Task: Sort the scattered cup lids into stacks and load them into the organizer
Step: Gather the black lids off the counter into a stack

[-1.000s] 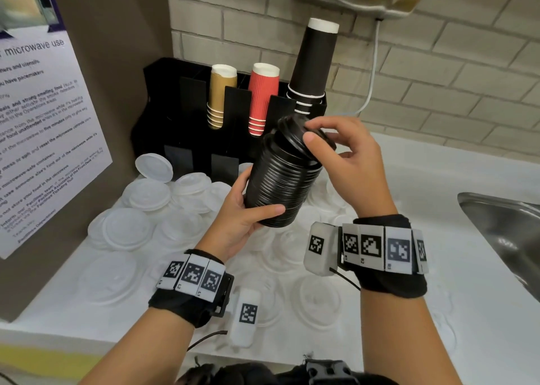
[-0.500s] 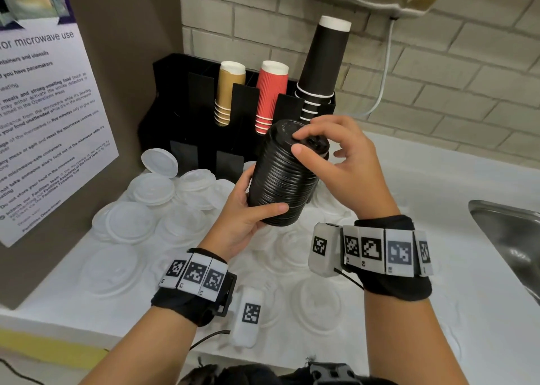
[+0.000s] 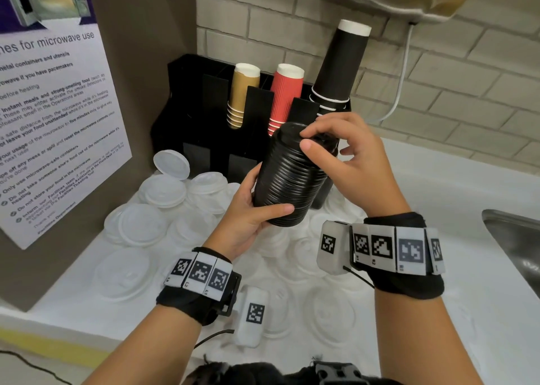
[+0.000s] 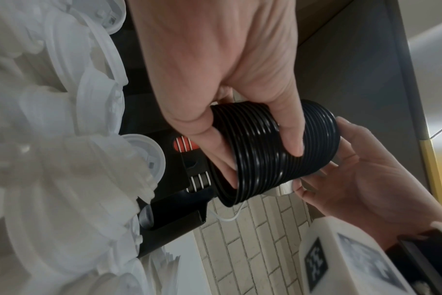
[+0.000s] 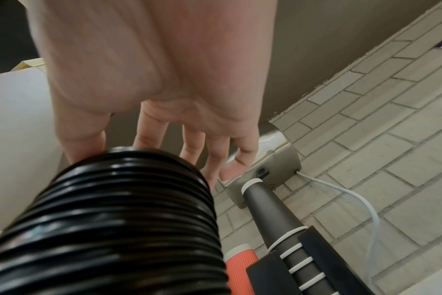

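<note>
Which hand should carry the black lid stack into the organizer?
Left hand: it grips the black lid stack around its body. The right hand only pinches the top end.

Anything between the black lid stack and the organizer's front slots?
Nothing visible. The black lid stack, held by the left hand and right hand, hangs right before the organizer; white lids lie below. The stack hides the slots behind it.
</note>
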Motion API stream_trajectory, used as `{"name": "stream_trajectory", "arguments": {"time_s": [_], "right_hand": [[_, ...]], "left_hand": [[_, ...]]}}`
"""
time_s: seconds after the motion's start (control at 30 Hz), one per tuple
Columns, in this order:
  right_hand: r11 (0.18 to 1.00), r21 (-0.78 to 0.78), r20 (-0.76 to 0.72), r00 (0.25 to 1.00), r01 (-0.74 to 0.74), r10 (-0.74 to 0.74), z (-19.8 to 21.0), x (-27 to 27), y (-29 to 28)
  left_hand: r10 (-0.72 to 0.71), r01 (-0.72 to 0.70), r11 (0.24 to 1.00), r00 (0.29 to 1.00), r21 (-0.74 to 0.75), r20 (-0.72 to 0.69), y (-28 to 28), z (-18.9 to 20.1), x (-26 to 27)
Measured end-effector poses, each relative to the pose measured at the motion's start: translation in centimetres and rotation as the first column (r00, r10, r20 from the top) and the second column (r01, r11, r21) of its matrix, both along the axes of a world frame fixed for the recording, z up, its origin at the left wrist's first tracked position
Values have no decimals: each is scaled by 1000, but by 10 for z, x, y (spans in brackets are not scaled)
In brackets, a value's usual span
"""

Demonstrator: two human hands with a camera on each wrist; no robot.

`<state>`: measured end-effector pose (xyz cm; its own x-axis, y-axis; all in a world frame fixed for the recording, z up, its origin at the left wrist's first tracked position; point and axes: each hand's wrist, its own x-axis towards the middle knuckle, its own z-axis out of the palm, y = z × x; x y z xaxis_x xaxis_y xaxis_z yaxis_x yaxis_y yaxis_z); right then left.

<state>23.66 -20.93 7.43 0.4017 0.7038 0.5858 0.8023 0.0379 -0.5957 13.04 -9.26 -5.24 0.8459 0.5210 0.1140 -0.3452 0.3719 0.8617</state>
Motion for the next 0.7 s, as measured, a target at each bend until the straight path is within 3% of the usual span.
{"name": "stream_trajectory", "arguments": {"time_s": [0.27,0.33,0.4,0.43,0.5,0.53,0.6,0.7], "right_hand": [[999,34,-19,999,-30,31,-5,-7,17],[993,116,-113,993,-31,44,-5,-7,21],[984,159,-246,968,80,-39,-6,-1,25],[988,73,-244,963,139,-118,-10,4,27],[942,-309,-68,984,134,-162,-24,9,33],[862,-499,47,996,93,-80,-33,7,38],[703,-712,182,967,5,177,-49,-11,55],[584,-802,209,861,-121,464,-65,-54,88]], "left_hand": [[12,-12,1000,1000,-17,-11,16,2,-12],[28,-28,999,1000,-18,-6,22,5,-18],[57,-57,998,998,-18,10,32,13,-27],[73,-73,997,997,-14,23,39,20,-32],[103,-103,995,994,8,48,56,39,-43],[118,-120,993,991,23,57,65,49,-49],[141,-145,988,987,52,72,81,69,-60],[172,-178,981,982,74,83,97,94,-73]]}}
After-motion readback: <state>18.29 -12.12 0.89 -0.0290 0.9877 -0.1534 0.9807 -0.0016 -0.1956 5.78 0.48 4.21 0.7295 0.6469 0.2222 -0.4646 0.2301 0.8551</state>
